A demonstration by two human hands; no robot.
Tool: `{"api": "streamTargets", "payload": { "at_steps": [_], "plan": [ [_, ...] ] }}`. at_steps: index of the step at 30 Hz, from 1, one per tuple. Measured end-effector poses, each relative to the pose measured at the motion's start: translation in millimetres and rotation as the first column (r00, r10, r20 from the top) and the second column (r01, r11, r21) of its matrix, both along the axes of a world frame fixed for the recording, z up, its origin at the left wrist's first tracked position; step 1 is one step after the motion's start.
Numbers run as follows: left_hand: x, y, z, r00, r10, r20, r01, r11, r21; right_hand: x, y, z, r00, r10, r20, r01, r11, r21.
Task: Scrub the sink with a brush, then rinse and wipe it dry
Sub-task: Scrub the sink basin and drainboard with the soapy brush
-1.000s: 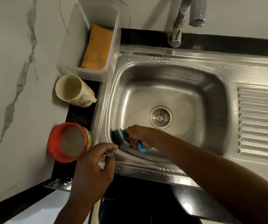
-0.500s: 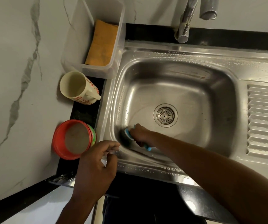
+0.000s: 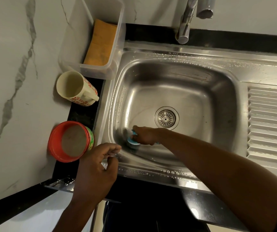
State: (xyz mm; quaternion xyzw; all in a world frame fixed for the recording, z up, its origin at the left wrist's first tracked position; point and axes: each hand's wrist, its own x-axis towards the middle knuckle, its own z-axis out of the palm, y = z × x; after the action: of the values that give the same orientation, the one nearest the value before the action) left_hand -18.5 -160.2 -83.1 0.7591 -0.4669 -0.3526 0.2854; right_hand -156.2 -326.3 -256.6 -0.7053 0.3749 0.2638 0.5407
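Against left wall of sink (image 3: 218,97), right hand (image 3: 145,135) gripping brush (image 3: 132,142)

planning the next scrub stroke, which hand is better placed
Right. The right hand grips the blue-handled scrub brush, down on the floor of the stainless steel sink, near the round metal drain. The left hand is at the near rim, holding no tool.

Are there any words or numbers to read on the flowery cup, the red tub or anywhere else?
No text is readable here.
Cream mug with red flower pattern: flowers only, no words.
Round red plastic tub: its green side label is too blurred to read.
Stainless steel sink, blue scrubbing brush: no marks visible.
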Motion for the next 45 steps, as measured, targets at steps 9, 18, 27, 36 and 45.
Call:
{"api": "streamTargets", "payload": {
  "at_steps": [9, 18, 27, 36, 45],
  "plan": [
    [-5.2, -1.9, -4.0, 0.999, -0.032, 0.0, 0.032, 0.999, -0.015, -104.0, -11.3, 32.7, 0.95, 0.143, -0.277, -0.113, 0.986, 0.12],
    [-7.5, 0.8, -7.4, 1.0, -0.027, -0.007, 0.027, 0.999, -0.036, -35.7, 6.0, 12.2, 0.983, -0.168, -0.071, 0.181, 0.951, 0.252],
    [-2.8, -1.2, -14.8, 1.0, -0.024, -0.015, 0.024, 1.0, 0.003, -98.9, -8.8, 55.1, 0.983, -0.139, -0.119, 0.18, 0.845, 0.504],
    [-8.2, -14.1, -14.0, 0.999, -0.021, -0.04, 0.022, 1.0, 0.022, -81.8, -7.3, 13.9, 0.956, -0.109, -0.274, 0.23, 0.858, 0.46],
    [-17.3, -25.7, -23.4, 0.996, -0.084, 0.015, 0.084, 0.996, 0.01, -67.2, -10.0, 38.8, 0.991, -0.07, -0.111, 0.111, 0.898, 0.425]
  ]
}}
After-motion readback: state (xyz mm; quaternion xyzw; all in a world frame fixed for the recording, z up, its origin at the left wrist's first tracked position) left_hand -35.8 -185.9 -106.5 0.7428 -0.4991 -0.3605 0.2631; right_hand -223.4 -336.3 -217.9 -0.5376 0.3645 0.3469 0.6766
